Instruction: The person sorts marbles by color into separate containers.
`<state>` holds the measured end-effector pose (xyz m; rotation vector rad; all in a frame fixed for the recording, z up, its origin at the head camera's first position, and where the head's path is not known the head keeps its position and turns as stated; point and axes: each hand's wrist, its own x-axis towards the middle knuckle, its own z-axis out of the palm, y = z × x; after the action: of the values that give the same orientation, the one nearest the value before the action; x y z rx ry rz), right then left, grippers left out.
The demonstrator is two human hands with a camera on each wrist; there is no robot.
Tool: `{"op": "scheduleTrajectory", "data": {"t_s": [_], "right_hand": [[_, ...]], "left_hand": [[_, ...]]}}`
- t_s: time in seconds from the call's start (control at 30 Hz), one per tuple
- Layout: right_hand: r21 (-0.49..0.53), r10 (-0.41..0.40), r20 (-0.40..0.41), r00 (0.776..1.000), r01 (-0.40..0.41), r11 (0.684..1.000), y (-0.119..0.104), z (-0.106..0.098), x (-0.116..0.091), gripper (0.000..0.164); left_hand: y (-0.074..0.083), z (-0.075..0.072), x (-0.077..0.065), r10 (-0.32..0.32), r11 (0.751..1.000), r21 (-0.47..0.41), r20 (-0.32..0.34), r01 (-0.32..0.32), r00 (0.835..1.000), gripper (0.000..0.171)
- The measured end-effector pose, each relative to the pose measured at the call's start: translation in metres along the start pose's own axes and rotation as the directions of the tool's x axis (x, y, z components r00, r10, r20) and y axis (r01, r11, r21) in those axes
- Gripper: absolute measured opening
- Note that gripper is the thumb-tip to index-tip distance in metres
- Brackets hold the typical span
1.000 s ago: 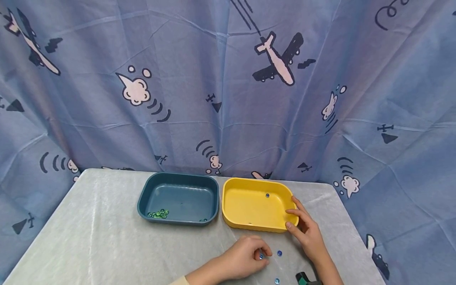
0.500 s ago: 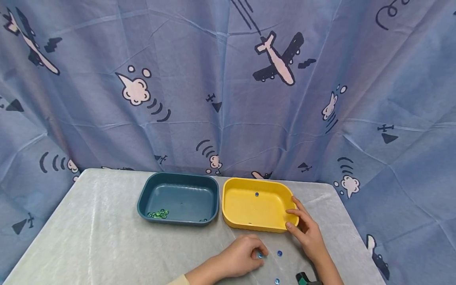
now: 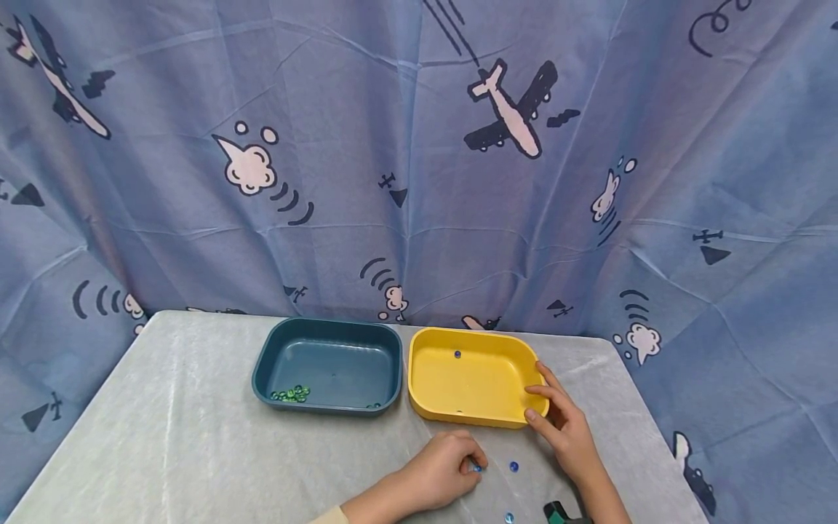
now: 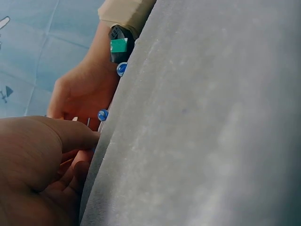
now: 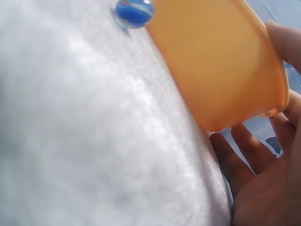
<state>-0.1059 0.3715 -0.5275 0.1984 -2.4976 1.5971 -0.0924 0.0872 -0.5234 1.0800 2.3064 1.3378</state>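
Note:
In the head view my left hand [image 3: 440, 473] is low over the table, thumb and forefinger pinching a blue marble [image 3: 477, 469]. Its fingertips touch or nearly touch the cloth. My right hand [image 3: 568, 429] holds the right end of a yellow tray [image 3: 458, 420], thumb at the front corner and fingers at the rim. The right wrist view shows that hand's fingers [image 5: 256, 148] beside the tray's wall. A blue marble [image 3: 457, 354] lies inside the yellow tray near its back wall. Two loose marbles, one dark blue [image 3: 513, 466] and one light blue [image 3: 509, 517], lie between my hands.
Left of the yellow tray stands a dark teal tray [image 3: 334, 411]. Green marbles [image 3: 291, 394] cluster in its front left corner, with small ones at the front right. A pale cloth covers the table [image 3: 196, 451]; a blue patterned curtain [image 3: 340, 182] hangs behind.
The marble inside the yellow tray has rolled left along the back. My left hand has shifted slightly left with its marble, its fingertips drawing closer together. My right hand has stayed put.

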Motion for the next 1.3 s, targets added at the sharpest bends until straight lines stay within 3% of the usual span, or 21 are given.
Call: {"op": "scheduleTrajectory", "data": {"t_s": [0.57, 0.9, 1.3], "right_hand": [[0.009, -0.023, 0.002, 1.000, 0.023, 1.000, 0.000, 0.001, 0.001, 0.031], [-0.005, -0.015, 0.001, 1.000, 0.015, 1.000, -0.002, 0.002, 0.001, 0.031], [-0.021, 0.006, -0.007, 1.000, -0.006, 1.000, -0.001, 0.001, -0.001, 0.031]], "left_hand": [[0.005, -0.004, 0.000, 0.023, 1.000, -0.019, -0.006, -0.023, 1.000, 0.011], [0.018, -0.020, 0.004, 0.086, 0.996, -0.014, 0.023, -0.086, 0.996, 0.008], [0.027, -0.048, 0.009, 0.125, 0.992, -0.017, -0.109, -0.127, 0.986, 0.006]]}}
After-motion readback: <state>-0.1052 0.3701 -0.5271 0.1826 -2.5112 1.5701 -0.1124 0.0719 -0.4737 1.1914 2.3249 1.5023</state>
